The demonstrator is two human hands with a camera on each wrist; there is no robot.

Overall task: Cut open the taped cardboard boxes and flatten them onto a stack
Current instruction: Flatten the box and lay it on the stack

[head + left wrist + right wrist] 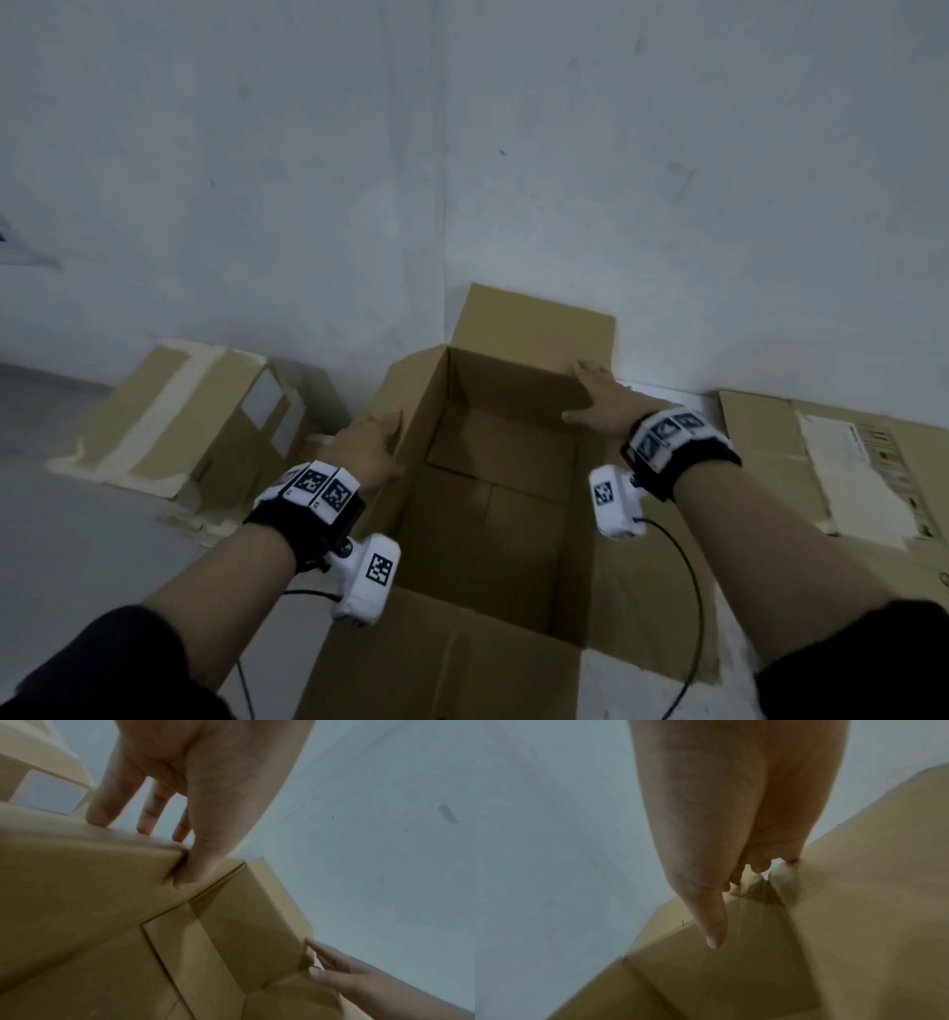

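An open brown cardboard box (513, 390) stands on the floor in the room's corner, its top flaps spread outward and its inside empty. My left hand (380, 431) grips the top edge of the box's left wall (77, 882), with the thumb inside and the fingers outside. My right hand (585, 393) holds the far right corner of the box (859, 902). Its fingers curl over the rim there and its thumb points down the inner wall. In the left wrist view my right hand (342, 973) shows at that corner.
A taped, closed cardboard box (190, 416) lies tilted against the wall on the left. Flattened cardboard with a torn label (832, 462) lies on the floor at the right. White walls meet just behind the open box. Black cables (688, 591) hang from both wrists.
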